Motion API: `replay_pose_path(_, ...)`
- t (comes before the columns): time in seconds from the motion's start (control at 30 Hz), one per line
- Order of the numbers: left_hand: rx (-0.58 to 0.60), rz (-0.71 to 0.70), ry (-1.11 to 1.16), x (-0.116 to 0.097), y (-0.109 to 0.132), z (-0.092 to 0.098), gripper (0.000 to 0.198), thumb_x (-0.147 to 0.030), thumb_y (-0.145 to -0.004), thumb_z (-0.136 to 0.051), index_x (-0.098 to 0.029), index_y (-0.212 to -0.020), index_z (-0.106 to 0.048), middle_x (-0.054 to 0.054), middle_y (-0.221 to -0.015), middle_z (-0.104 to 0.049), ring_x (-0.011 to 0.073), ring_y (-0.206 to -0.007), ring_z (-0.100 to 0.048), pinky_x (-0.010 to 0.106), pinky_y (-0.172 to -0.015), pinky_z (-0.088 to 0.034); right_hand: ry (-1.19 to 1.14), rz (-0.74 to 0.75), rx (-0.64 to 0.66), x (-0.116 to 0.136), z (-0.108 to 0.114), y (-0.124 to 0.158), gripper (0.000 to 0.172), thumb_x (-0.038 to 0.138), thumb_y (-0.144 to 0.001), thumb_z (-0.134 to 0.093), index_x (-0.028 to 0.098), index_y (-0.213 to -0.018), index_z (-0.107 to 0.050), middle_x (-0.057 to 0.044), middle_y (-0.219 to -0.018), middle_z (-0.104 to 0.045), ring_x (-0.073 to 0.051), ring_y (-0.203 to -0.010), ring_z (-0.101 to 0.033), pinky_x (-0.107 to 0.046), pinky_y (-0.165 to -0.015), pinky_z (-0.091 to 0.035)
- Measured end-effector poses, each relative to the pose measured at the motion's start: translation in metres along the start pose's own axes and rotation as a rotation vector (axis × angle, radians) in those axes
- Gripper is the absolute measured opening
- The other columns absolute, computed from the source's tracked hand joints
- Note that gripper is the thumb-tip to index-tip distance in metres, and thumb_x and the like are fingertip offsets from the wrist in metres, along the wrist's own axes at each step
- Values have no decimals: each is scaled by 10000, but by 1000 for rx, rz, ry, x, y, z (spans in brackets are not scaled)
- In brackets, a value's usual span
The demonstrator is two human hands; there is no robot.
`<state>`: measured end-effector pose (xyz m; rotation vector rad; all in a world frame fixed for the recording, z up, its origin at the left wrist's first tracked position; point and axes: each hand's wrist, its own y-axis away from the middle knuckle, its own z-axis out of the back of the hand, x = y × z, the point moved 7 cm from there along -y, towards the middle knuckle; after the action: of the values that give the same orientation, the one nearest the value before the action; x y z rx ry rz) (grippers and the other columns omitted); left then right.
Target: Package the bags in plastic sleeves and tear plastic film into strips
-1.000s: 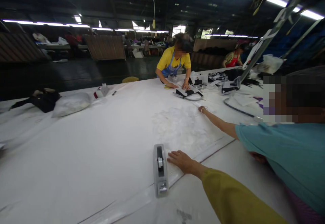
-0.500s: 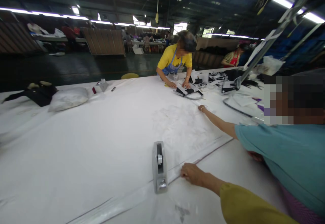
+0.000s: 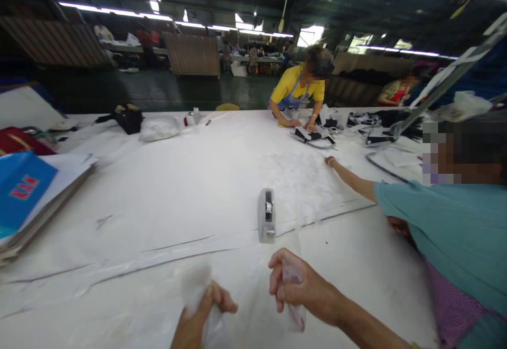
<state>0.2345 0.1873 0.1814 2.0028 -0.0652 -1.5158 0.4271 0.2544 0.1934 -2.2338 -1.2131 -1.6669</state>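
My left hand point(image 3: 206, 312) is closed round a bunched piece of thin clear plastic film point(image 3: 196, 285) at the bottom middle. My right hand point(image 3: 301, 288) is also closed on the same film, a fold of which hangs below its fingers. Both hands are lifted just above the wide white sheet point(image 3: 190, 180) that covers the table. A grey tape dispenser point(image 3: 266, 215) lies on the sheet just beyond my right hand, next to the sheet's taped edge.
A person in a teal shirt point(image 3: 435, 233) leans in from the right, one arm stretched over the sheet. Another person in yellow point(image 3: 299, 93) works at the far edge. A blue-covered stack point(image 3: 24, 196) lies at the left; bags point(image 3: 158, 126) sit far left.
My right hand left the sheet's edge and drew back toward me; my left hand came into view. Both now grip plastic film. The view swung left, showing the blue stack.
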Motion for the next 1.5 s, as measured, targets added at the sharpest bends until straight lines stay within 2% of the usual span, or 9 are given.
replay_pose_path(0.17,353,29,201,6,19,-24,444,-614,-707,-647,-175,-767,-624,57,-772,-642,254,-885,-581,405,-888,-429,-93,74,137,19,-81,0,367,220,-734,-733,179,-1053,-555,-41,-896,-608,-178,-771,-644,-327,-627,-558)
replay_pose_path(0.33,539,-45,279,-5,44,-9,393,-530,-783,-612,-177,-635,-524,36,-716,-567,180,-753,-502,312,-782,-386,-114,188,167,45,-116,9,627,142,-595,-828,242,-1144,-543,-54,-1151,-603,-210,-1081,-593,-435,-1000,-426)
replay_pose_path(0.43,597,-91,346,-11,51,4,402,-502,-838,-541,-190,-602,-451,8,-608,-484,150,-632,-425,294,-680,-351,36,215,157,54,-129,15,540,188,-627,-821,227,-1105,-573,-70,-1217,-607,-218,-1219,-512,-447,-1105,-315)
replay_pose_path(0.57,581,-125,358,-10,47,21,364,-463,-839,-547,-191,-616,-449,-9,-590,-453,141,-601,-400,292,-669,-346,270,198,-13,55,-134,21,257,304,-761,-731,173,-942,-603,-94,-1086,-674,-224,-1030,-629,-459,-942,-491)
replay_pose_path(0.7,465,-140,301,-11,37,37,355,-487,-828,-562,-181,-664,-491,8,-668,-543,154,-686,-482,277,-708,-362,307,162,-64,53,-151,29,218,364,-828,-652,158,-862,-591,-67,-915,-699,-203,-874,-670,-413,-796,-570)
replay_pose_path(0.9,511,-116,210,-17,39,31,418,-552,-834,-517,-178,-648,-492,-32,-563,-443,119,-557,-381,257,-551,-300,428,145,0,40,-193,39,184,351,-755,-712,170,-778,-686,-61,-849,-670,-193,-784,-628,-317,-668,-540)
replay_pose_path(1.1,464,-98,184,-10,43,36,313,-468,-781,-621,-160,-835,-617,10,-711,-569,155,-651,-446,275,-602,-359,641,227,-309,41,-191,18,10,200,-703,-688,195,-693,-689,11,-653,-631,-140,-639,-535,-255,-602,-420)
replay_pose_path(1.33,383,-111,178,-10,52,50,578,-651,-781,-524,-161,-1074,-611,57,-847,-625,202,-773,-480,305,-705,-396,738,392,-461,52,-179,6,75,234,-661,-725,209,-652,-655,-16,-1017,-630,-200,-934,-545,-305,-811,-376)
replay_pose_path(1.5,419,-104,246,4,49,48,721,-811,-680,-458,-141,-879,-633,57,-718,-583,190,-686,-478,316,-640,-398,599,344,-472,41,-173,2,96,262,-689,-715,192,-660,-656,-34,-1122,-622,-232,-1025,-548,-347,-913,-353)
